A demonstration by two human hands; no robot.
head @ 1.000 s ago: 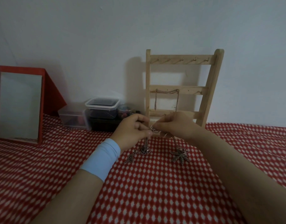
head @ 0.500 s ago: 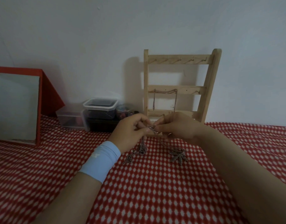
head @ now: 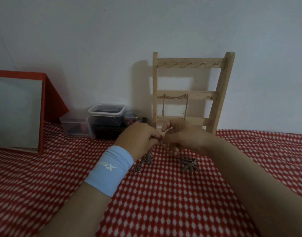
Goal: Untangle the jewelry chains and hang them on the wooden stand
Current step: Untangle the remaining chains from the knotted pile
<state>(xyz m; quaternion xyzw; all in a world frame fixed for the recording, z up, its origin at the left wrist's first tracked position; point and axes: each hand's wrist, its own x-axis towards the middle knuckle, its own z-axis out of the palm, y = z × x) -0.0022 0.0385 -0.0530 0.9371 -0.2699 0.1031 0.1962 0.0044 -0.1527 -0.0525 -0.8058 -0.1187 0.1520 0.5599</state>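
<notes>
My left hand [head: 140, 139] and my right hand [head: 182, 135] meet in front of the wooden stand [head: 191, 91], and both pinch the tangled chains [head: 147, 159] between their fingertips. Part of the tangle hangs down onto the red patterned cloth [head: 164, 194] under my left hand. A leaf-shaped pendant [head: 187, 165] lies on the cloth below my right hand. One chain [head: 175, 103] hangs from hooks on the stand's middle bar. The top bar's hooks are bare.
A red-framed mirror [head: 18, 112] leans at the far left. Clear plastic boxes [head: 105, 117] and a dark box sit against the wall left of the stand. The white wall is close behind everything.
Both hands have sunk a little toward the cloth while working the tangle. The leaf pendant has settled flat on the cloth.
</notes>
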